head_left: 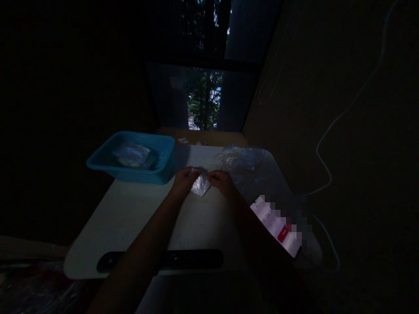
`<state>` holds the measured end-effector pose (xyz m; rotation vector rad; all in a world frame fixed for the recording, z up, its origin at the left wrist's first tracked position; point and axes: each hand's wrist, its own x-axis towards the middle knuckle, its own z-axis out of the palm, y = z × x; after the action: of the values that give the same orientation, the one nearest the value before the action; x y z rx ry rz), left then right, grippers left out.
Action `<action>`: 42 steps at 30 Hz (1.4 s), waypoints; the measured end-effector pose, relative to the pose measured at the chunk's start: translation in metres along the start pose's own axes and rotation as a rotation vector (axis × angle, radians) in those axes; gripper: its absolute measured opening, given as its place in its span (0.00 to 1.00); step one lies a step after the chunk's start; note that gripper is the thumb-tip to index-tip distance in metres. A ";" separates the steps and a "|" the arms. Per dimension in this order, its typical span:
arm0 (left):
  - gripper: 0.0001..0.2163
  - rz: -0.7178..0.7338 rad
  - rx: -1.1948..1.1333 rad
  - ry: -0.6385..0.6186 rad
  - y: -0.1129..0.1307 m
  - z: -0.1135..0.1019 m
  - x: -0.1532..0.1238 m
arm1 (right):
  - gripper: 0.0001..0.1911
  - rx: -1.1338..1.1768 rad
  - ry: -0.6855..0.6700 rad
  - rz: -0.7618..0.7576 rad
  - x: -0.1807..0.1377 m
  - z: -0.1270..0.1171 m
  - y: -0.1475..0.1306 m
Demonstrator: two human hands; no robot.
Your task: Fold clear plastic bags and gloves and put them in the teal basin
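Note:
Between my two hands is a small clear plastic bag (200, 186), shiny and crinkled, held just over the white table (137, 213). My left hand (184, 182) pinches its left edge with thumb and fingers. On the opposite side my right hand (222, 179) grips the bag near its upper right corner. What the bag contains, if anything, is too dark to make out. Beyond my right hand lie loose crumpled clear plastic bags (234, 159).
A blue plastic basin (147, 176) with plastic-wrapped packets (132, 153) stands at the table's back left. To the right lies a phone with a lit screen (270, 222). A white cable (330, 131) hangs along the right wall. A dark handle strip (193, 259) edges the front.

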<state>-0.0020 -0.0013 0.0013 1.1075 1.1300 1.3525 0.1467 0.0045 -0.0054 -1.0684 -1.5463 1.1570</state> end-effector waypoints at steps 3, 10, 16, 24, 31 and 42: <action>0.11 -0.014 -0.053 0.022 -0.001 -0.001 0.001 | 0.11 -0.003 0.006 0.003 -0.001 0.000 -0.002; 0.13 -0.039 -0.254 0.094 0.005 0.001 0.001 | 0.10 0.011 0.022 0.028 -0.001 0.000 -0.002; 0.13 -0.023 -0.322 0.134 0.004 -0.001 0.005 | 0.10 -0.016 0.027 0.040 -0.002 -0.001 -0.005; 0.17 -0.049 -0.271 0.069 0.005 0.000 0.003 | 0.12 0.002 0.039 0.036 0.000 -0.001 -0.002; 0.20 -0.056 -0.109 -0.081 -0.001 -0.002 0.003 | 0.13 -0.006 0.037 0.016 0.000 -0.001 -0.004; 0.17 0.008 -0.027 -0.049 0.001 -0.001 0.003 | 0.15 0.074 0.029 0.022 0.002 0.001 0.002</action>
<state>-0.0036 0.0016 0.0020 1.1208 1.0697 1.3361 0.1452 0.0063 -0.0077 -1.0506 -1.4618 1.1992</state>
